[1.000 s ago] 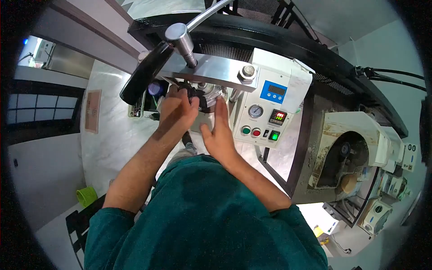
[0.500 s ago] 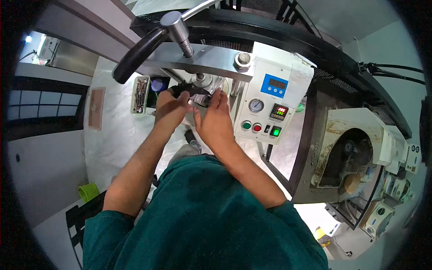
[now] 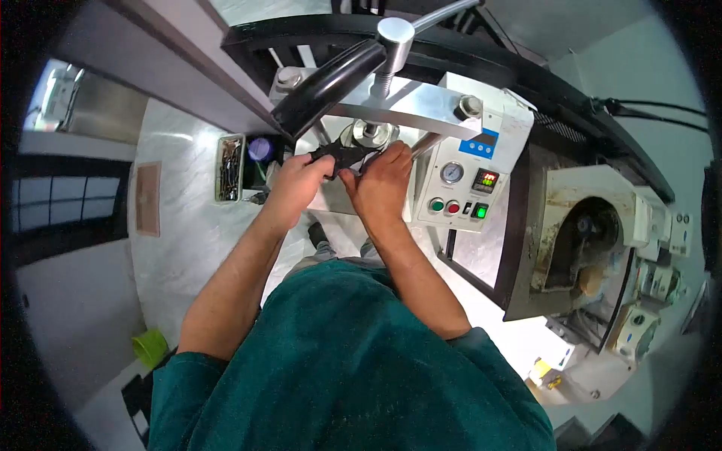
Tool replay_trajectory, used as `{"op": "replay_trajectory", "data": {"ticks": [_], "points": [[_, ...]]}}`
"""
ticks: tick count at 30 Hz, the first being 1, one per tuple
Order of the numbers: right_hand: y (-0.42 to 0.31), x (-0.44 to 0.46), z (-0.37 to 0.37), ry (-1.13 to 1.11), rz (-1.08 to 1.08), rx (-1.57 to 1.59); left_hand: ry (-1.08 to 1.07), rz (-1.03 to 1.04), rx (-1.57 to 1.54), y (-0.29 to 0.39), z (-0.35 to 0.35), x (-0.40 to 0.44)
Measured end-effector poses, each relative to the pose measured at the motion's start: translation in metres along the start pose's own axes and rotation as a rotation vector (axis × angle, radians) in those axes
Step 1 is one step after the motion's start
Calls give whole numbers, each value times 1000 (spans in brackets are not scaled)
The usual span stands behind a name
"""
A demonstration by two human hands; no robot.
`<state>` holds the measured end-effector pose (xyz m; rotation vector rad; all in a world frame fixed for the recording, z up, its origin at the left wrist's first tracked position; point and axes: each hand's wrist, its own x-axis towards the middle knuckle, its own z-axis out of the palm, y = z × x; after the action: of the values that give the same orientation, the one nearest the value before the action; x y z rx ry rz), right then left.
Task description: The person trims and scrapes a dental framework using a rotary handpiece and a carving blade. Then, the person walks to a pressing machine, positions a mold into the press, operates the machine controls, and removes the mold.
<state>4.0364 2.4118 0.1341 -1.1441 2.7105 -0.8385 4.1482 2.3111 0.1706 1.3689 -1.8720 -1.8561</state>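
A crumpled black cloth (image 3: 344, 155) lies between my two hands, against the front of a round metal piece (image 3: 370, 135) under the press crossbar (image 3: 421, 105). My left hand (image 3: 295, 186) is closed on the cloth's left part, thumb on top. My right hand (image 3: 383, 188) touches the cloth's right end, fingers bent beside the round metal piece; whether it grips the cloth I cannot tell. Above hangs the press's long black handle (image 3: 329, 90) on a threaded screw. The cloth and fingers hide part of the round piece.
On the right stands a white control box (image 3: 460, 197) with a gauge, displays and buttons. A tray of small metal tools (image 3: 229, 167) and a purple-lidded container (image 3: 261, 149) sit at left. Farther right is a dirty white machine housing (image 3: 594, 240). A green bin (image 3: 150, 347) stands lower left.
The view has shifted, so the press and control box appear farther right. The black cloth shows more spread out between my hands, and my right fingers have bent in closer beside it.
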Motion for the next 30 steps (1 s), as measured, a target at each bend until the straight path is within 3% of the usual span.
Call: {"op": "replay_trajectory", "data": {"ticks": [3, 6, 10, 11, 13, 15, 17, 19, 23, 27, 30], "points": [[3, 2, -4, -6, 88, 94, -2, 139, 187, -3, 0, -9], [3, 0, -4, 43, 43, 142, 189, 132, 159, -5, -4, -27], [21, -1, -13, -7, -58, 284, 178, 259, 152, -48, -5, -36], [21, 0, -15, -41, -38, 309, 190, 207, 95, -35, -3, -41], [20, 2, -16, -46, -43, 294, 302, 317, 15, -41, -20, -28], [17, 3, -25, -38, -25, 204, 247, 312, -313, -19, -31, -24], [3, 3, -41, -27, -7, 48, 227, 395, -177, -17, -31, -29], [6, -1, -34, -26, -10, 93, 164, 514, -131, -22, -27, -29], [19, -6, -31, -81, -24, 261, 207, 687, 313, -16, -10, -24], [23, -16, -27, 51, -7, 268, 276, 866, 681, 8, -3, -12], [30, -17, -15, 122, -13, 286, 296, 798, 770, 12, 11, -2]]}}
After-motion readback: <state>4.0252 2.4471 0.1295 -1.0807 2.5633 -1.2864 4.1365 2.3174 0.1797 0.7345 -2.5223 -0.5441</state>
